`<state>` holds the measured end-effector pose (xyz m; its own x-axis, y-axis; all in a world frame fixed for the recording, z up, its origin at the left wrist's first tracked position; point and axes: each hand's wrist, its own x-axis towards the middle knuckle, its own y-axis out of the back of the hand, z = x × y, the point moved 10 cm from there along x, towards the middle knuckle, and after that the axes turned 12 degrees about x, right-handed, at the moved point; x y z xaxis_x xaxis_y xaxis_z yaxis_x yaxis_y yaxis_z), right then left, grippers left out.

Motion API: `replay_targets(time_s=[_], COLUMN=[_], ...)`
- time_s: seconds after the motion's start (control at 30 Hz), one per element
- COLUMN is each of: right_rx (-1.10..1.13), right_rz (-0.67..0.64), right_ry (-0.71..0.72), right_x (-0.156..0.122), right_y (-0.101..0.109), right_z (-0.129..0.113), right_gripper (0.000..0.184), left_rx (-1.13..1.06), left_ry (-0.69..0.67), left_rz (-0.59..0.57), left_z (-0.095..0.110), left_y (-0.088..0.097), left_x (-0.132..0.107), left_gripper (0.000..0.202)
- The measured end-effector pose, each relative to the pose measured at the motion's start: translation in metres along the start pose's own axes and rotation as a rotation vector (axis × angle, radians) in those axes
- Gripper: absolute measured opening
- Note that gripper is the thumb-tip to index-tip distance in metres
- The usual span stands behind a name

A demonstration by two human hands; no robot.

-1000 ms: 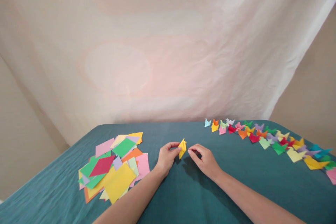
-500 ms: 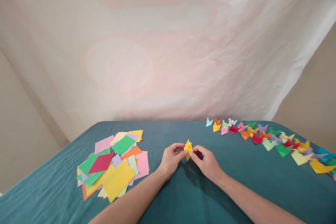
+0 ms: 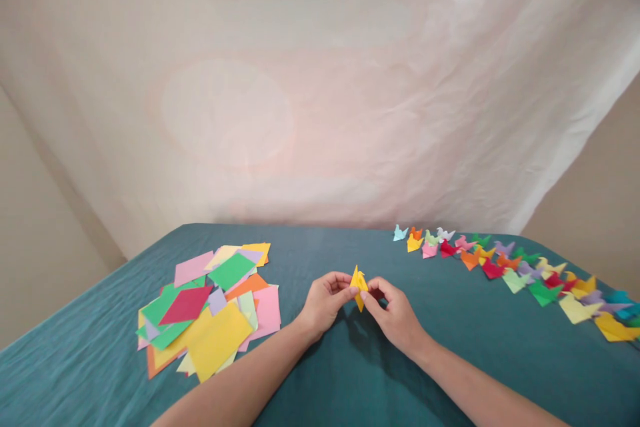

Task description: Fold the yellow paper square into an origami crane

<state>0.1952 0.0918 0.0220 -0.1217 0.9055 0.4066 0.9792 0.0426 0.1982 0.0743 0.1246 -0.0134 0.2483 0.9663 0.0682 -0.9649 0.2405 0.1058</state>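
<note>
A small yellow origami bird (image 3: 359, 285) is held up between my two hands, above the middle of the table. My left hand (image 3: 325, 301) pinches its left side with thumb and fingertips. On the other side, my right hand (image 3: 393, 312) is closed with thumb and forefinger on the paper's right edge. The bird's pointed tips stick out above and below the fingers, and a small bent head shows at the upper right. The thumbs and fingertips hide part of the folds.
To the left lies a loose pile of coloured paper squares (image 3: 220, 337). Several folded paper birds (image 3: 515, 280) stand in rows along the right side. A dark green cloth (image 3: 320, 387) covers the table, and a pale sheet (image 3: 320, 113) hangs behind it.
Both hands stay pinched on the yellow bird, which has tilted slightly. The camera view has rotated a little, shifting the pile and the rows of birds in the picture.
</note>
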Motion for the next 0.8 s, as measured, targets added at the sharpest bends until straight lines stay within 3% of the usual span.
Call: replay_targets(time_s=[0.4, 0.53, 0.63, 0.8], right_rx=[0.016, -0.025, -0.148, -0.245], right_rz=[0.015, 0.053, 0.023, -0.026], right_ry=[-0.021, -0.012, 0.086, 0.288], right_x=[0.001, 0.0, -0.001, -0.005], right_y=[0.002, 0.007, 0.004, -0.004], right_z=[0.004, 0.011, 0.003, -0.021], right_gripper=[0.019, 0.011, 0.004, 0.01], left_rx=[0.032, 0.278, 0.565, 0.829], left_ry=[-0.032, -0.25, -0.454, -0.614], left_rz=[-0.019, 0.101, 0.17, 0.165], left_z=[0.001, 0.028, 0.055, 0.07], left_y=[-0.001, 0.009, 0.007, -0.003], left_x=[-0.001, -0.008, -0.021, -0.033], left_gripper=[0.038, 0.048, 0.059, 0.031])
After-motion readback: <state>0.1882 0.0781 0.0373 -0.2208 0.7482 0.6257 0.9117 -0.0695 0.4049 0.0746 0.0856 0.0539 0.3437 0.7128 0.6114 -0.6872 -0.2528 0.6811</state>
